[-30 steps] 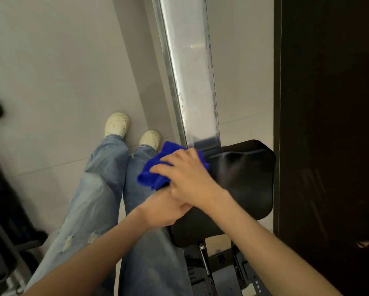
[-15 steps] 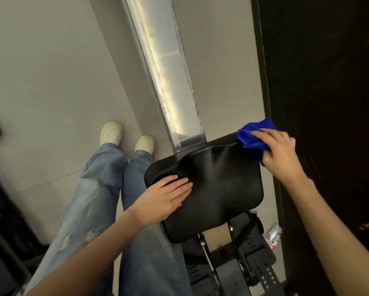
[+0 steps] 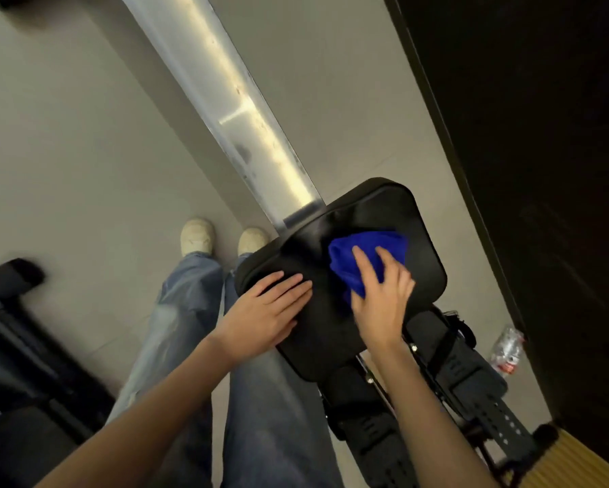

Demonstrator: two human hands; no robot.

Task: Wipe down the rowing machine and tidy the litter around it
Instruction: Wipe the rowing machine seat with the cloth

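The rowing machine's black padded seat [image 3: 377, 209] sits at the near end of its long metal rail [image 3: 232, 110]. A blue cloth [image 3: 352, 255] lies bunched on the middle of the seat, pressed down by my right hand [image 3: 380, 294]. My left hand [image 3: 268, 311] rests flat on the seat's left side, fingers spread. Below the seat are the black footrests with straps [image 3: 472, 378]. A crushed clear plastic bottle [image 3: 507, 350] lies on the floor to the right of the footrests, against the dark wall.
A dark wall [image 3: 542, 135] runs along the right side, close to the machine. Other black gym equipment [image 3: 17, 329] stands at the left. My legs in jeans and pale shoes [image 3: 197, 236] stand just left of the seat. A yellowish strip [image 3: 585, 459] shows at bottom right.
My right hand has swept the blue cloth from the seat's far right corner back to its middle. The left hand stays flat on the seat's left side. The view has tilted.
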